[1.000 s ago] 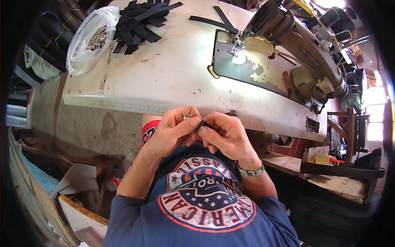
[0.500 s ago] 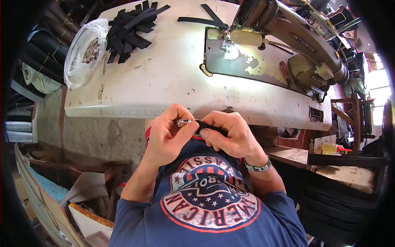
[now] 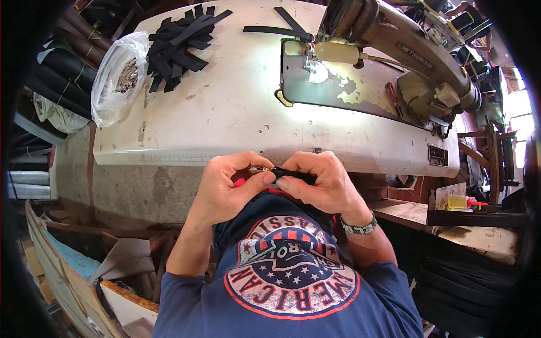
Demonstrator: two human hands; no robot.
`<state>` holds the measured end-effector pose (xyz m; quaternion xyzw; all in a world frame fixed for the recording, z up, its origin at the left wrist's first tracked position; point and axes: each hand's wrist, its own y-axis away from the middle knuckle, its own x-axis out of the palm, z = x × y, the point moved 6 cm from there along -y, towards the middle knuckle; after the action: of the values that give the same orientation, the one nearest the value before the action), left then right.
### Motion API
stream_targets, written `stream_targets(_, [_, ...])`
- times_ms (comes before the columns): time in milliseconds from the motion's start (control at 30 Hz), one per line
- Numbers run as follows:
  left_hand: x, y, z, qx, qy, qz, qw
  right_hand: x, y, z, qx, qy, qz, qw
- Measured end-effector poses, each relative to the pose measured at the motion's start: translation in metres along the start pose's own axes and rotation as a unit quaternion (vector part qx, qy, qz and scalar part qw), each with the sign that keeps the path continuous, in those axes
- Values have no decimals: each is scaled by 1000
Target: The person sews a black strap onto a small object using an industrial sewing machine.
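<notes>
Just off the table's front edge, both my hands meet over a black strap [image 3: 298, 175] and a small shiny metal fitting [image 3: 258, 169]. Thumb and fingers of my left hand [image 3: 225, 188] pinch the fitting, whose exact kind is too small to make out. My right hand [image 3: 327, 188] grips the strap close to the end by the fitting. Fingers partly hide where strap and metal meet. A pile of short black straps [image 3: 177, 48] lies at the far left of the table, and two more straps [image 3: 276, 30] lie near the sewing machine.
A sewing machine [image 3: 389, 45] stands on the white table [image 3: 208, 124] at the right, its lamp lit. Beside the strap pile sits a clear plastic bag [image 3: 107, 90] of small pieces. Dark rolls [image 3: 67, 73] line the far left; a wooden frame [image 3: 127, 301] stands lower left.
My left hand has shifted slightly down, and the metal fitting has turned and moved a little right. The right hand still holds the strap. The whole view has shifted slightly.
</notes>
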<state>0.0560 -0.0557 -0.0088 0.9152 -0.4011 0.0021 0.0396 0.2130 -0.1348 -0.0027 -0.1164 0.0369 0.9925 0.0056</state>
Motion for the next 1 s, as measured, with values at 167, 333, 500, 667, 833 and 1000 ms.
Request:
stream_targets(167, [0,2,-4,58,-89,-66,992,4,-1,-3,-1,-35,-8,999])
stream_targets(333, [2,6,-13,123,-155,-90,976,5,-2,-1,-16,-38,-5,999])
stream_targets(500, [-1,6,-14,132,-157,-84,975,2,-4,7,-63,21,-12,998])
stream_targets(667, [-5,2,-2,29,-18,-6,999,1,-6,8,-57,3,8,998])
stream_targets(833, [-6,0,0,21,-27,-14,999,3,-8,3,-40,11,17,999])
stream_targets(1000, [-4,6,-11,130,-166,-81,974,2,-7,9,-76,52,-61,994])
